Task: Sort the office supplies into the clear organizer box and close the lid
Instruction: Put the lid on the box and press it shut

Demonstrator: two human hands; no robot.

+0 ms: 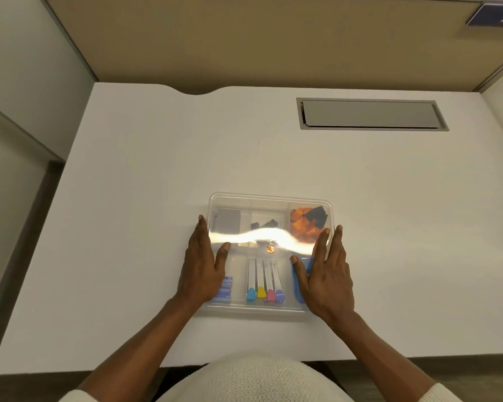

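The clear organizer box [269, 200] lies on the white desk [157, 169] with its clear lid [273, 224] on top, a bright glare across it. Inside I see several markers with coloured caps [265, 293], orange and black clips [308, 221], a grey pad [228, 220], a blue-labelled packet [225, 290] and a blue item [298, 282]. My left hand [202, 265] lies flat on the lid's left side, fingers apart. My right hand [327, 274] lies flat on the lid's right side, thumb over the blue item.
A grey cable hatch [372, 114] is set into the desk at the back right. A tan partition wall [244, 39] rises behind the desk, with a blue number sign [497, 14] at the top right. The desk's front edge is close to my body.
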